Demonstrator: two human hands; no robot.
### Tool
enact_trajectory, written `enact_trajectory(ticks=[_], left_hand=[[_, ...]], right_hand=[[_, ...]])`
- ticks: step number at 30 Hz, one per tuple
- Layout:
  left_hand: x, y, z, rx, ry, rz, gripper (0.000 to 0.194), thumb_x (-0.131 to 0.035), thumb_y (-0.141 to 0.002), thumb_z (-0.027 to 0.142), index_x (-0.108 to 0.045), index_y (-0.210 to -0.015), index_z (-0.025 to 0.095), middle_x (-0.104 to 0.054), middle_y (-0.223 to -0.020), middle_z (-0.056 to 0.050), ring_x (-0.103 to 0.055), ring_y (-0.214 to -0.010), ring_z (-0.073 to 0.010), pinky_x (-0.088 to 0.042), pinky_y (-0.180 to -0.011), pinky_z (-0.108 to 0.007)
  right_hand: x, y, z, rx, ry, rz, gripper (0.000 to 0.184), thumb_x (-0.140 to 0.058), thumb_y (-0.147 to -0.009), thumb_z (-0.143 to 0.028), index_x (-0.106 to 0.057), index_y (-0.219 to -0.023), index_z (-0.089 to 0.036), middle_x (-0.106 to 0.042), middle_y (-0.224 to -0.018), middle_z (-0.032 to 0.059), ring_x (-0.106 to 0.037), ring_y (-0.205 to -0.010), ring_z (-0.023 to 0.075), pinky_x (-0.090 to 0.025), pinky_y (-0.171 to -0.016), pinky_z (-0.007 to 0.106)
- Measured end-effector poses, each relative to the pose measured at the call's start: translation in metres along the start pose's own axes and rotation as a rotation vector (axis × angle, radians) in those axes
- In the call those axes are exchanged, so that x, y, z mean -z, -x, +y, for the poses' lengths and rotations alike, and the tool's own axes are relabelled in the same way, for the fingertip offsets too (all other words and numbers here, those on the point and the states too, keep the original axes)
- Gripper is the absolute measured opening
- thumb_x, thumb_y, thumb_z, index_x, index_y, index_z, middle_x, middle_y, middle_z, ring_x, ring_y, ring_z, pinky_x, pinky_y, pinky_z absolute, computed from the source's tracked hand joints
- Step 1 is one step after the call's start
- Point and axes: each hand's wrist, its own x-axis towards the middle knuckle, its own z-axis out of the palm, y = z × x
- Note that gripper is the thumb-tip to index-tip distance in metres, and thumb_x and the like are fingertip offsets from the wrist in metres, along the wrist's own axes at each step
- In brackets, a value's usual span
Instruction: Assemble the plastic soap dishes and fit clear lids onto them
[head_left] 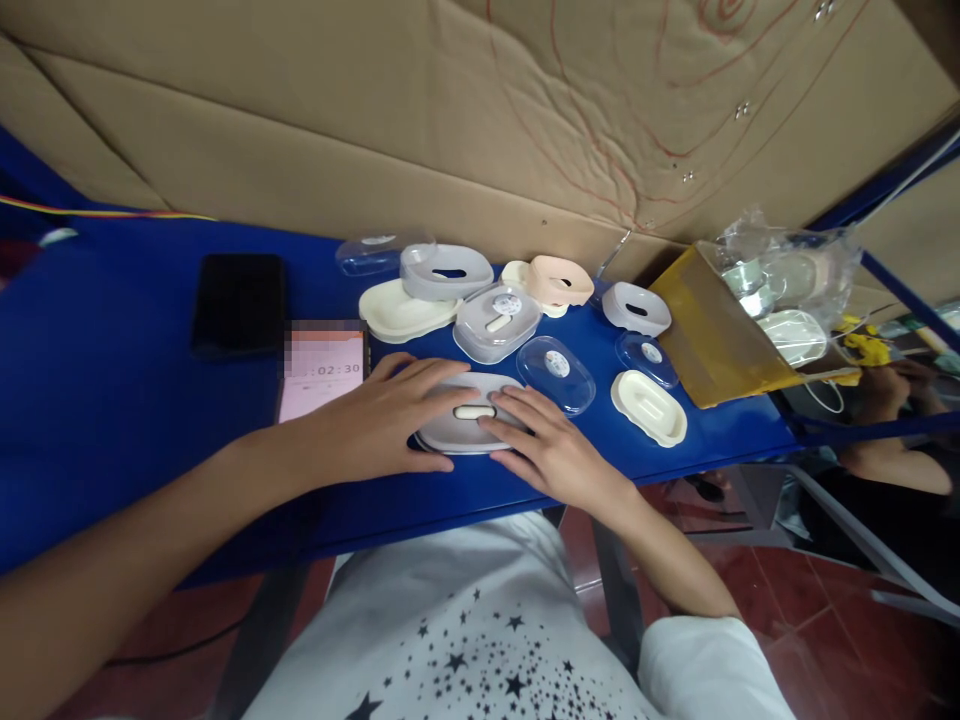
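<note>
A grey oval soap box (pixel 459 434) with a cream bar showing in its centre slot lies on the blue table in front of me. My left hand (pixel 409 410) grips its left side, with the thumb at the near edge and the fingers over the far edge. On the right side, my right hand (pixel 541 437) holds the same box, its fingers bent over the top and rim. Just behind stands another grey soap box (pixel 491 335) under a clear cover with a round label. A loose clear lid (pixel 574 393) lies beyond my right hand.
Behind are a grey ring-shaped part (pixel 420 278), a cream tray (pixel 394 312) and a peach part (pixel 547 275). Right are a small grey part (pixel 619 310), another clear lid (pixel 634 352), a cream tray (pixel 630 400) and a cardboard box (pixel 694 345). Phones (pixel 238 305) lie left.
</note>
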Motion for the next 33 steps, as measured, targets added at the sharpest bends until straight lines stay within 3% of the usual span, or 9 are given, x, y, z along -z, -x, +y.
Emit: enact_trajectory(ticks=[4, 9, 12, 16, 18, 21, 24, 28, 33], left_hand=[[0.004, 0.001, 0.003, 0.045, -0.025, -0.047, 0.071, -0.074, -0.098, 0.059, -0.056, -0.163, 0.037, -0.049, -0.175, -0.007, -0.053, -0.152, -0.0415, -0.040, -0.127, -0.059], [0.010, 0.008, 0.006, 0.050, 0.053, -0.110, 0.079, -0.074, -0.097, 0.056, -0.047, -0.169, 0.040, -0.042, -0.180, -0.006, -0.051, -0.157, -0.0396, -0.046, -0.126, -0.054], [0.014, 0.010, 0.005, 0.035, 0.100, -0.131, 0.083, -0.073, -0.099, 0.060, -0.042, -0.172, 0.038, -0.044, -0.179, -0.007, -0.053, -0.156, -0.0377, -0.048, -0.125, -0.050], [0.017, 0.006, 0.005, 0.058, 0.112, -0.128, 0.089, -0.076, -0.096, 0.059, -0.039, -0.174, 0.035, -0.048, -0.176, -0.008, -0.056, -0.154, -0.0378, -0.049, -0.124, -0.050], [0.018, 0.005, 0.006, 0.065, 0.114, -0.135, 0.091, -0.078, -0.095, 0.057, -0.038, -0.174, 0.035, -0.050, -0.176, -0.008, -0.057, -0.154, -0.0375, -0.049, -0.124, -0.050], [0.018, 0.005, 0.007, 0.065, 0.118, -0.130, 0.091, -0.080, -0.094, 0.055, -0.039, -0.173, 0.035, -0.050, -0.175, -0.008, -0.058, -0.153, -0.0370, -0.049, -0.124, -0.049], [0.017, 0.006, 0.006, 0.057, 0.125, -0.139, 0.092, -0.081, -0.094, 0.054, -0.038, -0.173, 0.036, -0.049, -0.175, -0.008, -0.057, -0.153, -0.0371, -0.049, -0.124, -0.050], [0.013, 0.008, 0.004, 0.057, 0.137, -0.140, 0.096, -0.083, -0.092, 0.052, -0.036, -0.174, 0.035, -0.050, -0.174, -0.010, -0.056, -0.154, -0.0384, -0.049, -0.124, -0.052], [0.008, 0.007, 0.001, 0.038, 0.225, -0.048, 0.104, -0.086, -0.091, 0.046, -0.027, -0.176, 0.035, -0.037, -0.182, -0.012, -0.053, -0.157, -0.0384, -0.053, -0.124, -0.049]], right_hand=[[0.015, 0.017, 0.011, -0.067, -0.008, 0.047, 0.050, -0.059, -0.115, -0.046, -0.058, -0.163, -0.033, -0.054, -0.173, 0.0077, -0.049, -0.162, 0.0315, -0.043, -0.133, 0.064], [0.050, 0.102, 0.065, -0.482, 0.184, 0.345, 0.049, -0.066, -0.108, -0.058, -0.070, -0.150, -0.032, -0.064, -0.161, 0.0126, -0.061, -0.150, 0.0388, -0.049, -0.125, 0.068], [0.058, 0.155, 0.093, -0.673, 0.259, 0.315, 0.065, -0.065, -0.103, -0.074, -0.070, -0.151, -0.031, -0.058, -0.167, 0.0179, -0.052, -0.156, 0.0493, -0.041, -0.126, 0.077], [0.052, 0.183, 0.106, -0.671, 0.129, 0.306, 0.059, -0.069, -0.103, -0.069, -0.074, -0.147, -0.031, -0.062, -0.164, 0.0185, -0.064, -0.147, 0.0448, -0.052, -0.122, 0.066], [0.050, 0.181, 0.104, -0.659, 0.116, 0.307, 0.060, -0.071, -0.102, -0.070, -0.073, -0.148, -0.032, -0.062, -0.164, 0.0160, -0.064, -0.148, 0.0430, -0.053, -0.122, 0.068], [0.051, 0.166, 0.097, -0.686, 0.202, 0.315, 0.065, -0.066, -0.101, -0.076, -0.071, -0.150, -0.033, -0.059, -0.168, 0.0141, -0.053, -0.158, 0.0447, -0.042, -0.126, 0.078], [0.054, 0.136, 0.086, -0.630, 0.205, 0.336, 0.060, -0.059, -0.108, -0.070, -0.067, -0.154, -0.032, -0.060, -0.167, 0.0139, -0.053, -0.158, 0.0406, -0.042, -0.127, 0.073], [0.043, 0.075, 0.070, -0.435, 0.134, 0.171, 0.069, -0.069, -0.105, -0.067, -0.058, -0.163, -0.032, -0.054, -0.173, 0.0134, -0.047, -0.163, 0.0394, -0.041, -0.130, 0.069], [0.043, 0.034, 0.066, -0.444, 0.007, 0.052, 0.072, -0.076, -0.101, -0.060, -0.056, -0.163, -0.029, -0.051, -0.174, 0.0176, -0.056, -0.156, 0.0411, -0.050, -0.124, 0.066]])
